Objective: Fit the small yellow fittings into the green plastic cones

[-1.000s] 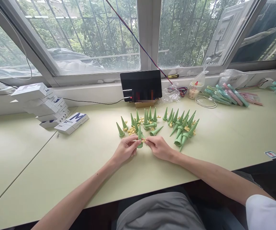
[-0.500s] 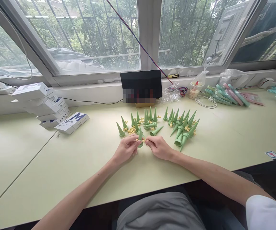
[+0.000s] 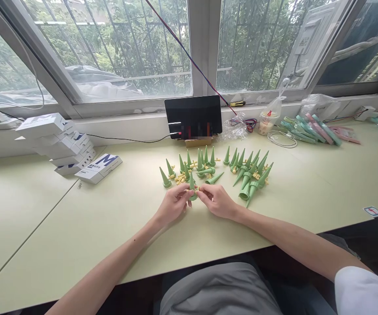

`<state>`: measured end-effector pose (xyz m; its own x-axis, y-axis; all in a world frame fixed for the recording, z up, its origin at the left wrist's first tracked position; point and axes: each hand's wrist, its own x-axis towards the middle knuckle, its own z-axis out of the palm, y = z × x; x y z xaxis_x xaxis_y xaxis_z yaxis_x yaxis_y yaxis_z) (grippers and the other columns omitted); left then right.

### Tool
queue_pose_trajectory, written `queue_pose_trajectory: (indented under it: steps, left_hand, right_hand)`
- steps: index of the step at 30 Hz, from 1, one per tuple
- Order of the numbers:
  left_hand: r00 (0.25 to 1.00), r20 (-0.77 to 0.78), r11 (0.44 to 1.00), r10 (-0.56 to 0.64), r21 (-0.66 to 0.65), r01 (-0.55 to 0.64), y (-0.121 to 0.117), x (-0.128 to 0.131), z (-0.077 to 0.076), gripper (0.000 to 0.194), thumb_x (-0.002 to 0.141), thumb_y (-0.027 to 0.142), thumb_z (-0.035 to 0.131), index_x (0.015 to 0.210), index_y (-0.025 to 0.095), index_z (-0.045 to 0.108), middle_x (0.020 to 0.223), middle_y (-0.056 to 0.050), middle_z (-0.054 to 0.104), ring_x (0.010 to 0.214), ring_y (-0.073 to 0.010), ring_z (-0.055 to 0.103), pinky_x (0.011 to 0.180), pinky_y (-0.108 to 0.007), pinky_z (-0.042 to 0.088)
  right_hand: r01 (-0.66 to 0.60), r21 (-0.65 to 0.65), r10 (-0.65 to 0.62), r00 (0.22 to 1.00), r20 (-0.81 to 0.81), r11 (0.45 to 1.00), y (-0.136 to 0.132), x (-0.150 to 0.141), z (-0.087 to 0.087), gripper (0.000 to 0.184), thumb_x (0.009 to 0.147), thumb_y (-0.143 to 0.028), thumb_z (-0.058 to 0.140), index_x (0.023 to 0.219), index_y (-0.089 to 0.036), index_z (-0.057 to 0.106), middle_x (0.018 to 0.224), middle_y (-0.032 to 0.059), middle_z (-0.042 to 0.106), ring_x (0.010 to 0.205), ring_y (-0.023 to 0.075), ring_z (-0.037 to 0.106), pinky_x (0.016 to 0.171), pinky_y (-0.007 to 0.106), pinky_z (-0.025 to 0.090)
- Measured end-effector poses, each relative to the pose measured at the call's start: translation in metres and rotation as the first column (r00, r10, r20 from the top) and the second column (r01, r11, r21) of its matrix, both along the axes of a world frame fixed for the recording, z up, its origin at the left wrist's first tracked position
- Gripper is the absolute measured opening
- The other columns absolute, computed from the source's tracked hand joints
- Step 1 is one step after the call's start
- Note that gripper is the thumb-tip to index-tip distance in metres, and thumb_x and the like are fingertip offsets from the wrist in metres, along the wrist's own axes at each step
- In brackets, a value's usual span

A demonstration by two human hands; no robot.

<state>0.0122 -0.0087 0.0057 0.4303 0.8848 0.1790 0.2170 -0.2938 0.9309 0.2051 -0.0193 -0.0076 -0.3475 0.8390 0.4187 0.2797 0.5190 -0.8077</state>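
Observation:
My left hand (image 3: 175, 203) pinches the base of a green plant watering spike (image 3: 192, 181), which stands point up between my hands. At its right side, my right hand (image 3: 215, 201) has thumb and finger closed on a small yellow valve (image 3: 198, 189) touching the spike; the fingers partly hide it. Just beyond my hands lie several loose yellow valves (image 3: 180, 178). Around them stand more green spikes, one upright at the left (image 3: 164, 178) and one lying on its side (image 3: 214, 178). To the right is a cluster of green spikes (image 3: 254, 189) with yellow valves.
A dark-screened tablet (image 3: 193, 116) leans on a brown stand at the back. White boxes (image 3: 54, 140) are stacked at the left, with one box (image 3: 98, 168) beside them. A bagged cup (image 3: 268, 121), a white cable (image 3: 282, 139) and pink and green strips (image 3: 318, 130) lie back right.
My right fingers have shifted slightly around the yellow valve at the spike's side. My left hand keeps its hold, and the other spikes stay where they were.

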Motion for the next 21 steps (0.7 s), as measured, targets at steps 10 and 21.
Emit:
queue_pose_trajectory:
  steps: [10,21]
  left_hand:
    - [0.99,0.041,0.97,-0.137,-0.196,0.142,-0.0003,-0.0004,0.0005,0.038,0.094,0.054,0.054,0.087,0.016,0.058,0.071,0.0,0.059,0.049,-0.0128,0.062,0.044,-0.024,0.047]
    - [0.984,0.01,0.942,-0.176,-0.289,0.171,0.0004,-0.0008,0.0004,0.041,0.093,0.057,0.053,0.081,0.018,0.049,0.059,0.004,0.051,0.043,-0.0095,0.053,0.038,-0.021,0.035]
  right_hand:
    - [0.041,0.127,-0.048,0.998,0.045,0.991,-0.0031,-0.0016,-0.0029,0.031,0.087,-0.022,0.053,0.061,-0.02,0.036,0.054,-0.006,0.035,0.05,0.0079,0.032,0.052,0.023,0.028]
    - [0.031,0.16,-0.049,0.993,0.108,0.987,-0.0035,-0.0017,-0.0032,0.031,0.086,-0.022,0.052,0.061,-0.021,0.033,0.055,-0.0055,0.035,0.052,0.0087,0.032,0.053,0.024,0.028]
